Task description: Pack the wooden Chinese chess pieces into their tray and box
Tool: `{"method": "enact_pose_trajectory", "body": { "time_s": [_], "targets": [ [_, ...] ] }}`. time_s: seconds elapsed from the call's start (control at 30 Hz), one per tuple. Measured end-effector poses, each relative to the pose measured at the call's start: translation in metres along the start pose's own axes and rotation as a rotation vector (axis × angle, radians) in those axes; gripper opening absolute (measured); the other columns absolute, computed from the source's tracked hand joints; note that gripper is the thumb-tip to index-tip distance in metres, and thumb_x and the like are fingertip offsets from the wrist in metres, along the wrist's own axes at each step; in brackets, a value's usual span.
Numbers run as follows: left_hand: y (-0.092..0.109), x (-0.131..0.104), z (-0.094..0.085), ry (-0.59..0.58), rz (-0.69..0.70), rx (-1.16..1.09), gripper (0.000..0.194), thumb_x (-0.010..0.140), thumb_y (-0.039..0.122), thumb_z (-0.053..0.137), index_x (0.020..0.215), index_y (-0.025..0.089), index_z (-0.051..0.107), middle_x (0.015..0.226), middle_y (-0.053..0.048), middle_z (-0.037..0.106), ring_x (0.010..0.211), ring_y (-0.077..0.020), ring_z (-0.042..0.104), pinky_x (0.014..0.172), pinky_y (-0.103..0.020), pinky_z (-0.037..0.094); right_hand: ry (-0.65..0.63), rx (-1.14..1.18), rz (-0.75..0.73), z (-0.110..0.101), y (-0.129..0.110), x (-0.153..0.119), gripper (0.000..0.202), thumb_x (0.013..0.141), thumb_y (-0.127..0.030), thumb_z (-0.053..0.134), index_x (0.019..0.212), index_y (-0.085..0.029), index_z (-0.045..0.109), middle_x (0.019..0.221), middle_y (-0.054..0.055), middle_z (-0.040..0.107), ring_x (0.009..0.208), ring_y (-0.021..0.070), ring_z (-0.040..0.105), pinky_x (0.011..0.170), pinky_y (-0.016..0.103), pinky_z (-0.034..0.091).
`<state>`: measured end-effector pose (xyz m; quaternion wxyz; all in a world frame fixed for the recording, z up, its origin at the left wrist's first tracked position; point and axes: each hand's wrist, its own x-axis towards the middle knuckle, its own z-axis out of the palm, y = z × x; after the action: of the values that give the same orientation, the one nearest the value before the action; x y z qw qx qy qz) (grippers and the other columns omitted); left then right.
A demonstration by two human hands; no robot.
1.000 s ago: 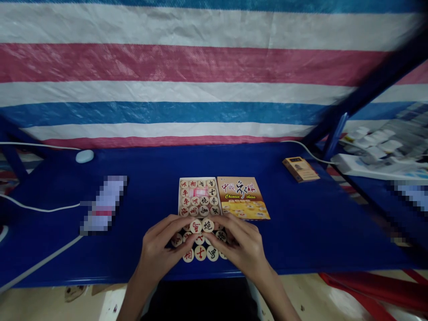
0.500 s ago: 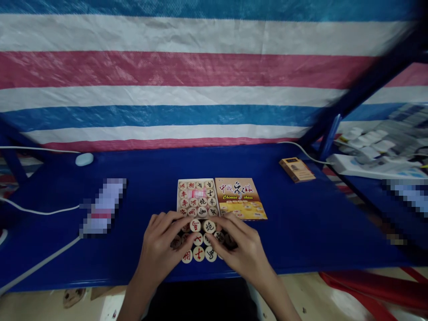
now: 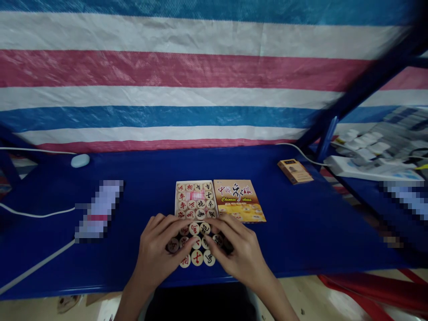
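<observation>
Both hands are over rows of round wooden Chinese chess pieces on the blue table. My left hand (image 3: 160, 243) curls its fingers and thumb around a red-marked Chinese chess piece (image 3: 194, 229). Mirroring it, my right hand (image 3: 236, 243) has its fingers and thumb about a black-marked Chinese chess piece (image 3: 205, 228). These two pieces sit side by side. Below lies a row with a red piece (image 3: 197, 257) and a black piece (image 3: 209, 257); the palms partly hide others. Just beyond stands an open white box (image 3: 176, 200) full of pieces, with its printed lid (image 3: 240, 200) alongside.
A phone (image 3: 100, 209) with a cable lies at left, near a pale blue oval object (image 3: 80, 161). At right are a small brown box (image 3: 295, 171) and a loaded power strip (image 3: 371, 170). A striped sheet (image 3: 200, 71) hangs behind the table (image 3: 150, 167).
The two pieces between my hands have come closer together and appear lower, level with the others. Both hands have shifted slightly left. The box and lid stay put.
</observation>
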<state>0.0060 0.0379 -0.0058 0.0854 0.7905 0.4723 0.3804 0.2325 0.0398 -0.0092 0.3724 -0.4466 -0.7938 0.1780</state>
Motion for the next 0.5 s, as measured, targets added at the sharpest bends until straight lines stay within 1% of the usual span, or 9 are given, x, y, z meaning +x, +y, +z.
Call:
{"method": "enact_pose_trajectory", "body": {
  "time_s": [0.13,0.2,0.3,0.37,0.4,0.5],
  "targets": [
    [-0.004,0.004,-0.007,0.131,-0.159,-0.092,0.015,0.093,0.021,0.066,0.106,0.026,0.072,0.09,0.001,0.07,0.072,-0.0137,0.057,0.071,-0.031,0.046,0.055,0.019,0.03,-0.004,0.004,0.005,0.026,0.094,-0.023,0.059,0.119,-0.025,0.068,0.102,0.006,0.069,0.096,0.02,0.067,0.081,0.035,0.057],
    [-0.009,0.013,-0.009,0.136,-0.195,-0.073,0.012,0.094,0.022,0.065,0.102,0.025,0.073,0.085,0.001,0.068,0.068,-0.0129,0.055,0.067,-0.029,0.045,0.064,-0.029,0.025,-0.007,0.008,0.015,0.022,0.096,-0.024,0.057,0.114,-0.024,0.07,0.098,0.005,0.07,0.092,0.0194,0.067,0.081,0.035,0.056],
    [-0.019,0.038,-0.008,0.027,-0.188,0.016,0.013,0.094,0.026,0.064,0.104,0.026,0.073,0.077,0.002,0.066,0.07,-0.0143,0.059,0.067,-0.028,0.046,0.001,-0.151,0.004,-0.012,0.016,0.044,0.021,0.097,-0.027,0.056,0.11,-0.023,0.072,0.096,0.005,0.07,0.091,0.0192,0.067,0.079,0.033,0.053],
    [-0.024,0.059,-0.005,-0.076,-0.18,0.143,0.015,0.093,0.029,0.066,0.106,0.026,0.073,0.074,0.002,0.066,0.073,-0.0162,0.062,0.067,-0.029,0.047,-0.054,-0.231,-0.02,-0.013,0.021,0.067,0.023,0.098,-0.028,0.055,0.112,-0.022,0.071,0.096,0.005,0.07,0.089,0.0186,0.066,0.074,0.031,0.05],
    [-0.027,0.069,-0.003,-0.118,-0.178,0.227,0.016,0.092,0.031,0.067,0.106,0.027,0.073,0.072,0.002,0.066,0.073,-0.0175,0.063,0.064,-0.029,0.045,-0.079,-0.279,-0.028,-0.012,0.023,0.078,0.023,0.098,-0.028,0.054,0.112,-0.022,0.071,0.094,0.005,0.069,0.086,0.0181,0.066,0.07,0.031,0.048],
    [-0.034,0.089,0.007,-0.178,-0.166,0.308,0.012,0.087,0.031,0.071,0.098,0.026,0.075,0.077,0.0,0.071,0.076,-0.0212,0.066,0.058,-0.03,0.04,-0.147,-0.391,-0.057,-0.006,0.031,0.101,0.021,0.095,-0.03,0.059,0.107,-0.021,0.072,0.089,0.005,0.067,0.083,0.0187,0.063,0.065,0.031,0.042]
  ]
}}
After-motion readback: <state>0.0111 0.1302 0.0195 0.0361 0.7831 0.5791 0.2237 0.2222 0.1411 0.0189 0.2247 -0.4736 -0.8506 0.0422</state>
